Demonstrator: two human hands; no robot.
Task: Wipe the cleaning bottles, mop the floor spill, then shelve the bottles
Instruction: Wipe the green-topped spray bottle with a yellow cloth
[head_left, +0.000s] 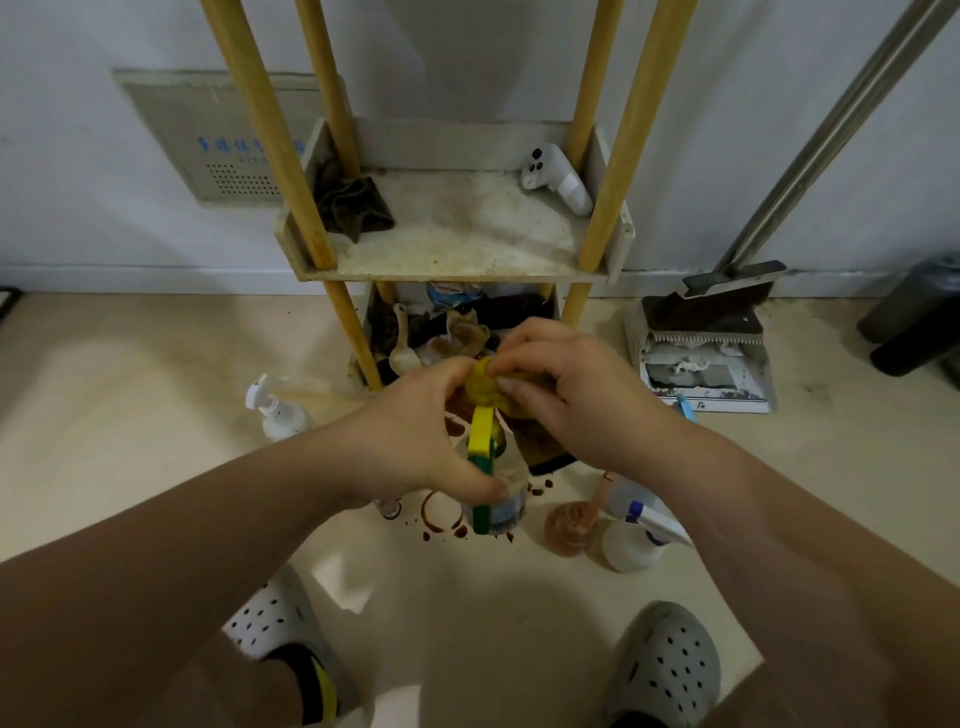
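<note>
The clear plastic spray bottle (501, 501) with a yellow and green trigger head is held upright in the air over the floor, in front of the shelf and between both hands; the left hand (415, 431) grips it from the left, fingers curled round the neck under the trigger and the thumb laid across the clear body; the right hand (576, 395) holds a bunched yellowish cloth (483, 387) against the top of the sprayer, its fingertips (506, 358) pinching the cloth just above the left hand's fingers, so the two hands nearly touch there.

Directly below the bottle lies a brown spill (441, 514) of rings and drops on the beige floor; a white pump bottle (275, 410) stands to the left of it; a pinkish bottle with a copper pump (569, 525) and a white spray bottle with a blue and white trigger (631, 545) stand to the right, just beside each other.

Behind stands a white tray shelf on wooden posts (457, 244); a dark brown rag (353, 208) lies in its left corner and a white controller (556, 179) in its right; a broom and dustpan (706, 332) lean by the wall to the right.
</note>
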